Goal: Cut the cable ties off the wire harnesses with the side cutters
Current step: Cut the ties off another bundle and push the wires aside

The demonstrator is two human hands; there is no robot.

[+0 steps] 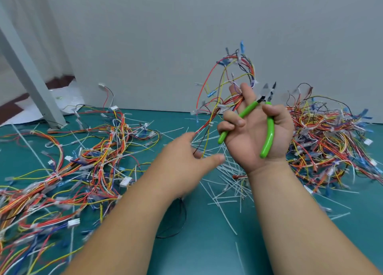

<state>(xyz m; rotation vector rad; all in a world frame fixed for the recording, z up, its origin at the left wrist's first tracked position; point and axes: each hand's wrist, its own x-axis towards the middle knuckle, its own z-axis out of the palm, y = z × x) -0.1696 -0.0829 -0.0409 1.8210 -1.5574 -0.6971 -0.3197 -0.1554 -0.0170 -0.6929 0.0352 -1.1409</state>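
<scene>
while the left hand (pixel 186 160) lies slack, the right hand (pixel 255 133) grips green-handled side cutters (pixel 270 127).

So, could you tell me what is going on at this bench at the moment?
The person's right hand grips the green-handled side cutters, jaws open and pointing up, while its fingers also hold one wire harness raised. The open left hand reaches for its dangling wires. Cut cable ties litter the teal mat between the left heap of harnesses and the right heap.
</scene>
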